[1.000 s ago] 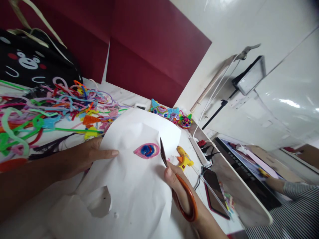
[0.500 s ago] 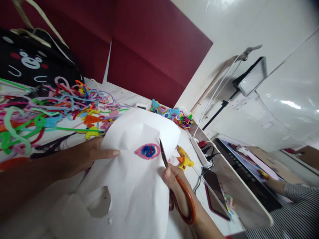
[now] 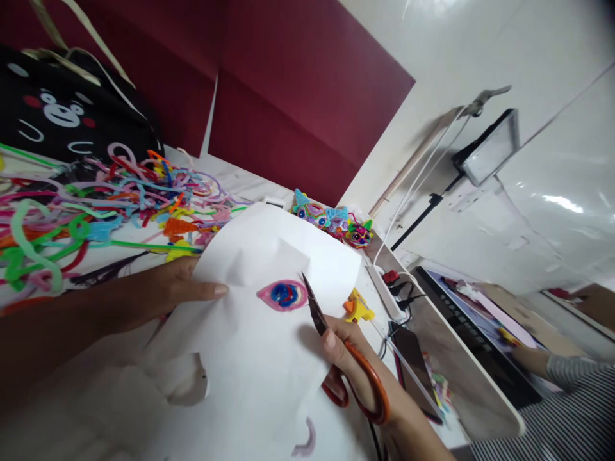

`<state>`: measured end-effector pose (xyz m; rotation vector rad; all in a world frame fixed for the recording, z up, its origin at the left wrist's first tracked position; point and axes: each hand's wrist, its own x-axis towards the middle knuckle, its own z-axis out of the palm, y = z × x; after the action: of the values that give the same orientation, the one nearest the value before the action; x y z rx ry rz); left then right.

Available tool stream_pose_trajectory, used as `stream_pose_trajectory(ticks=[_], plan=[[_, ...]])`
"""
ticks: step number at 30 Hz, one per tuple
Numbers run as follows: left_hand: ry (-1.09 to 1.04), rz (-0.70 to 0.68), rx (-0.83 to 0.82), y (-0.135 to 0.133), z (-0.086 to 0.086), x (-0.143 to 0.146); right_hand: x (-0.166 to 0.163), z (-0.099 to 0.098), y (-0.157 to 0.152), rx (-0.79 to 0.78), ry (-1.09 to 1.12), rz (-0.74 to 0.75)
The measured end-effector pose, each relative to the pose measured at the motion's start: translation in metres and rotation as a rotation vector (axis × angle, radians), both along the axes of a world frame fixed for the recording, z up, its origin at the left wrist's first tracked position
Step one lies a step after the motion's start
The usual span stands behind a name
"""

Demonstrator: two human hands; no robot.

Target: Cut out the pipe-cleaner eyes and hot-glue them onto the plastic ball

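Note:
My left hand point(image 3: 180, 288) grips the left edge of a large white sheet of paper point(image 3: 259, 358), its index finger lying on top and the thumb side partly hidden. A drawn eye point(image 3: 284, 295), blue with a pink outline, is on the paper. Lower left in the sheet is a cut-out hole point(image 3: 189, 383). My right hand point(image 3: 355, 358) is closed round orange-handled scissors point(image 3: 372, 390). Their dark blades point up and left at the right corner of the eye; one blade seems to be under the paper. A purple curved mark point(image 3: 306, 438) shows near the bottom.
Tangled pipe cleaners point(image 3: 106, 211) cover the left, before a black bag point(image 3: 67, 112). Colourful animal figures point(image 3: 331, 219) stand behind the paper. To the right are a yellow glue gun point(image 3: 359, 307), a power strip point(image 3: 384, 291) and a phone point(image 3: 413, 371). Another person's striped sleeve point(image 3: 571, 384) is far right.
The scissors and my right hand have shifted slightly, with the handles spread wider. The paper has flattened and spread to the right, showing the purple mark and partly covering the glue gun.

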<state>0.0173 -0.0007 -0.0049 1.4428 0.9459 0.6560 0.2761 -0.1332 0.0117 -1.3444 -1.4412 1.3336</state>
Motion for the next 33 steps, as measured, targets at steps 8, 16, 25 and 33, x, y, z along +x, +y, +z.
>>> stream_pose_trajectory(ticks=[8,16,25,33], plan=[[-0.066,-0.125,-0.231,0.008,0.008,-0.009,0.008,0.005,0.001,-0.012,-0.041,0.06],[-0.051,-0.116,-0.219,0.007,0.009,-0.009,0.011,0.005,0.004,0.004,-0.079,0.101],[-0.047,-0.092,-0.216,0.005,0.009,-0.008,0.017,0.009,0.005,-0.017,-0.14,0.142],[-0.034,-0.12,-0.202,0.008,0.006,-0.009,0.022,0.007,0.01,-0.047,-0.158,0.207]])
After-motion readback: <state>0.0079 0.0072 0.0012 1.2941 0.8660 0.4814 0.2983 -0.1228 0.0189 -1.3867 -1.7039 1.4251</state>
